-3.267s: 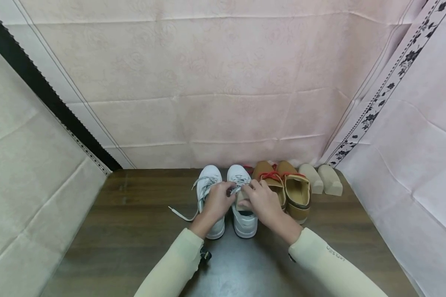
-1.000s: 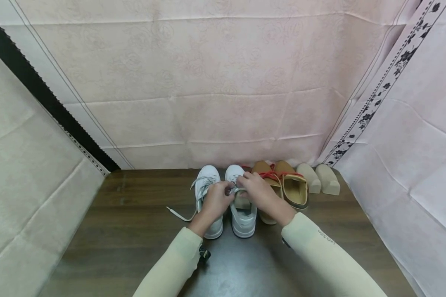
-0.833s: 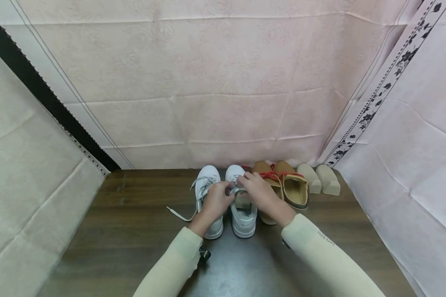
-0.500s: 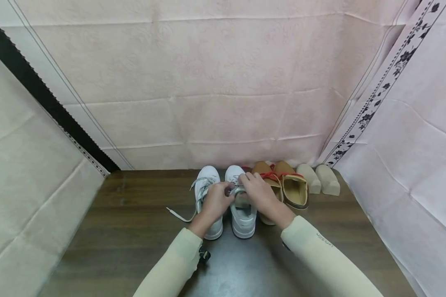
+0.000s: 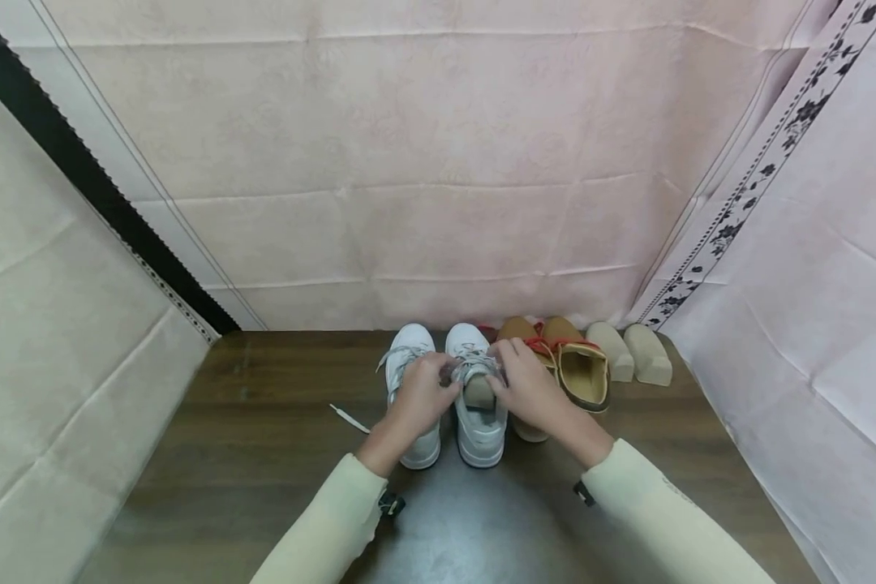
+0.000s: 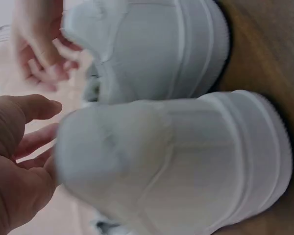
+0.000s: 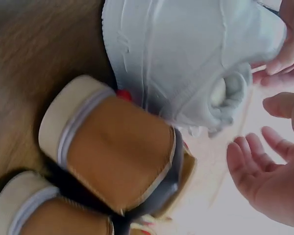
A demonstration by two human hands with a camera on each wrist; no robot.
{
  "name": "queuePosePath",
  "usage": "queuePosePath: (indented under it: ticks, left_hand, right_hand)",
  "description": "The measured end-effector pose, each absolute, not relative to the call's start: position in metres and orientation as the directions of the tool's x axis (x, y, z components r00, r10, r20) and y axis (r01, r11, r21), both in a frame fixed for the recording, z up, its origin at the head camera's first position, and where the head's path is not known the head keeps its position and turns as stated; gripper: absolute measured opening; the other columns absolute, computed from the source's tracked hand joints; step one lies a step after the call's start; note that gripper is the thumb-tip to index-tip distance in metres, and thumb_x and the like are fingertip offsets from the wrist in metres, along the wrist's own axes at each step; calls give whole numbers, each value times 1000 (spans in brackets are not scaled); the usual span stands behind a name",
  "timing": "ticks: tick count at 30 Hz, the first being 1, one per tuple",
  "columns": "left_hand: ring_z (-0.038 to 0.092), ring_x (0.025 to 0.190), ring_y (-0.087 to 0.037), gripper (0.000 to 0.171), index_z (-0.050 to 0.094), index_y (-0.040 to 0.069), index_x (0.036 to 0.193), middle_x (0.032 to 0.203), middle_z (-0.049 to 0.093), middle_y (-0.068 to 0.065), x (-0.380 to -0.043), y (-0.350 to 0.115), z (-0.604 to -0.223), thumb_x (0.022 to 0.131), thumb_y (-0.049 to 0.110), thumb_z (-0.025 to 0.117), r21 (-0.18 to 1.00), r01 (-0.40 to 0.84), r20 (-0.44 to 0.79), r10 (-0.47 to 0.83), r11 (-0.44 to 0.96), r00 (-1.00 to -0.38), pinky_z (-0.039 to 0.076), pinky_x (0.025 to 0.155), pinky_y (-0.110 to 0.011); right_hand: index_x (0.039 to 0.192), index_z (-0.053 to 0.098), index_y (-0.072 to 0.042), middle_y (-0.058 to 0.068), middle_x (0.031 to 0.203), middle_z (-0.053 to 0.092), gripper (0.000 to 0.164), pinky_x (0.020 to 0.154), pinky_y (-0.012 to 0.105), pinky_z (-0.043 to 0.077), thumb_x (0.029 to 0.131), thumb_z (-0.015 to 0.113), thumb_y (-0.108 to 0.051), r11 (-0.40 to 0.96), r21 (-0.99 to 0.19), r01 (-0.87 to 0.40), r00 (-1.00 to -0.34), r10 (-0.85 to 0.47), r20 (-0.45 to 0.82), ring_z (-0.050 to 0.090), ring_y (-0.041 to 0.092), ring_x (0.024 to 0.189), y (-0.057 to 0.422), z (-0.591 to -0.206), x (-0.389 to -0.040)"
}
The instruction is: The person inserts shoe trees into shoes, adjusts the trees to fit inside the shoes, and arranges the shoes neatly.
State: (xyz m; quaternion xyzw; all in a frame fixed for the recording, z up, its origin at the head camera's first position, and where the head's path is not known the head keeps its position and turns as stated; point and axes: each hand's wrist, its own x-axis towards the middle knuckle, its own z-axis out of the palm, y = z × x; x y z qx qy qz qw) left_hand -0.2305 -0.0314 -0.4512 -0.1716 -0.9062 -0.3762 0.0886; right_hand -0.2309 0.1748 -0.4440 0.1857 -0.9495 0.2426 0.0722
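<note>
A pair of white sneakers stands side by side, toes to the wall. Over the right sneaker [image 5: 481, 444] hover both hands. Grey-white laces [image 5: 473, 358] lie across its front, and a beige piece [image 5: 479, 395] shows in its opening. My left hand [image 5: 421, 393] is at its left side, above the left sneaker [image 5: 412, 337]; in the left wrist view the thumb and fingers stand apart with nothing between them. At the sneaker's right side is my right hand [image 5: 531, 388]; the right wrist view shows its fingers [image 7: 245, 156] loosely bent and holding nothing.
Tan shoes [image 5: 582, 373] with red laces stand close on the right, partly behind the right hand. Beyond them are two beige rounded pieces [image 5: 646, 357]. A loose lace end [image 5: 349, 417] lies on the wooden floor [image 5: 263, 470] at left. A cloth-covered wall [image 5: 438, 203] rises behind.
The fingers have let go of the right sneaker's lace, and the hands have parted slightly. The right hand has shifted right, uncovering more of the laces and opening.
</note>
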Motion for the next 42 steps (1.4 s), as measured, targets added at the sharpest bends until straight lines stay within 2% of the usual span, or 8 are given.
queuePosePath:
  ticks: [7, 13, 18, 25, 29, 32, 38, 42]
  left_hand:
    - [72, 97, -29, 21, 76, 2, 106, 102, 75, -14, -216, -55, -437, 86, 7, 81, 593, 455, 427, 220, 664, -877, 60, 83, -43]
    - [72, 98, -31, 25, 75, 0, 109, 104, 74, -15, -203, -79, -441, 86, 8, 79, 611, 378, 428, 112, 696, -897, 60, 84, -46]
    - [70, 96, -30, 32, 71, -2, 116, 105, 73, -18, -194, -93, -449, 89, 13, 78, 651, 250, 333, 27, 717, -943, 60, 81, -46]
    - [60, 80, -24, 43, 63, -6, 128, 90, 64, -11, -194, -103, -459, 96, 22, 71, 684, 53, 54, 21, 727, -998, 52, 66, -37]
    - [68, 94, -29, 53, 57, -9, 136, 108, 70, -21, -194, -104, -465, 96, 22, 71, 703, 3, -30, 33, 711, -999, 58, 74, -44]
    - [68, 111, -35, 55, 54, -9, 139, 126, 67, -28, -194, -104, -469, 95, 20, 71, 713, -1, -50, 49, 702, -998, 59, 86, -50]
    - [66, 115, -37, 57, 50, -11, 142, 128, 66, -30, -196, -106, -478, 94, 13, 69, 734, 3, -59, 68, 679, -996, 58, 89, -50]
    - [66, 112, -35, 58, 50, -10, 143, 128, 65, -30, -197, -107, -480, 94, 13, 69, 744, -6, -63, 62, 668, -996, 57, 88, -50]
  right_hand:
    - [119, 60, -2, 10, 104, 65, 30, 83, 40, 56, 97, 72, -19, 742, -628, -235, -963, -265, 48, 63, 20, 93, 188, -439, -213]
    - [121, 61, -1, 6, 98, 68, 34, 76, 36, 55, 97, 71, -23, 752, -651, -104, -976, -205, -80, 63, 17, 87, 189, -446, -196]
    - [126, 61, 0, 4, 97, 70, 40, 73, 34, 54, 98, 70, -26, 755, -654, -51, -972, -188, -142, 64, 15, 84, 189, -454, -189]
    - [141, 53, 6, 8, 106, 74, 53, 76, 38, 58, 101, 66, -25, 700, -714, 6, -950, -218, -222, 70, 17, 85, 190, -461, -190]
    - [138, 53, 8, 16, 117, 73, 51, 82, 43, 60, 100, 67, -22, 646, -762, 30, -950, -218, -223, 72, 22, 94, 186, -463, -192]
    - [135, 51, 10, 22, 122, 69, 49, 83, 42, 61, 100, 68, -20, 596, -801, 55, -950, -216, -226, 71, 25, 99, 181, -464, -193]
    - [148, 37, 9, 28, 136, 61, 61, 85, 42, 61, 100, 66, -15, 463, -877, 131, -937, -230, -261, 70, 28, 104, 174, -469, -195]
    - [150, 36, 6, 26, 136, 60, 64, 86, 42, 60, 99, 67, -17, 419, -896, 148, -929, -253, -271, 70, 27, 103, 171, -473, -198]
